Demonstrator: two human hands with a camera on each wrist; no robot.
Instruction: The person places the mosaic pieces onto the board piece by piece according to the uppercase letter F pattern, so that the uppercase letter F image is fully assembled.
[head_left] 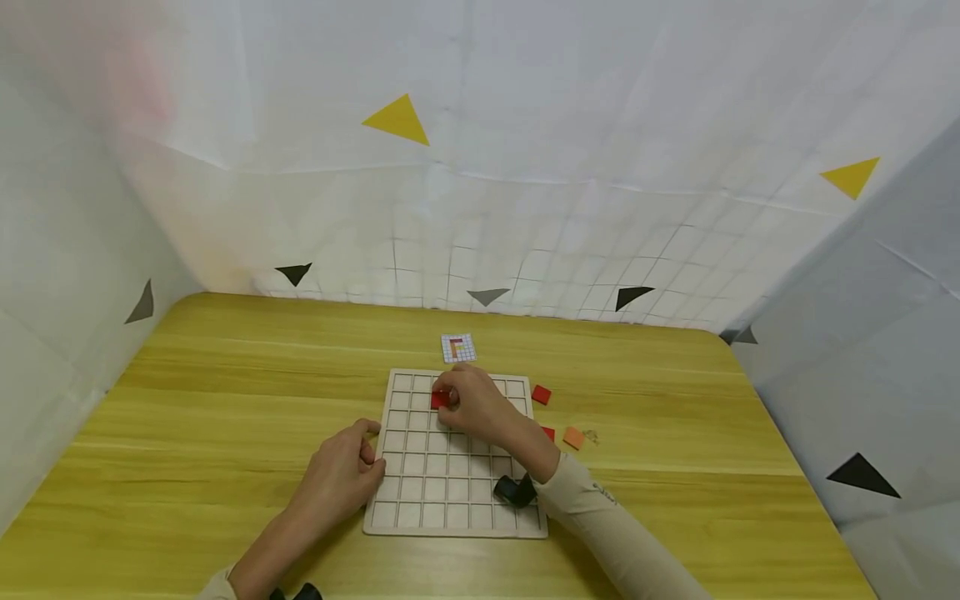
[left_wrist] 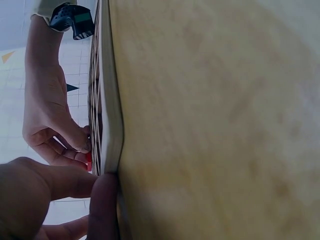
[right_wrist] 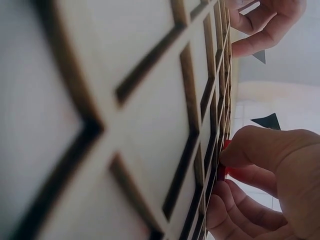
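My right hand (head_left: 480,407) pinches a red square tile (head_left: 440,401) between thumb and fingers, low over the upper-left part of a pale wooden grid board (head_left: 427,533). In the right wrist view the tile (right_wrist: 221,171) shows between the thumb and the fingers, right at the grid ridges. My left hand (head_left: 341,468) holds the board's left edge with thumb and fingers. Seen from the left wrist, its thumb (left_wrist: 104,205) presses at the side of the board (left_wrist: 111,95). The right forearm hides part of the board's right side.
Behind the board lies a small card (head_left: 458,348) printed with a coloured grid pattern. To its right are a loose red tile (head_left: 542,395), a second red tile (head_left: 550,433) partly behind the arm, and an orange tile (head_left: 573,438). White sheets surround the wooden table (head_left: 225,400).
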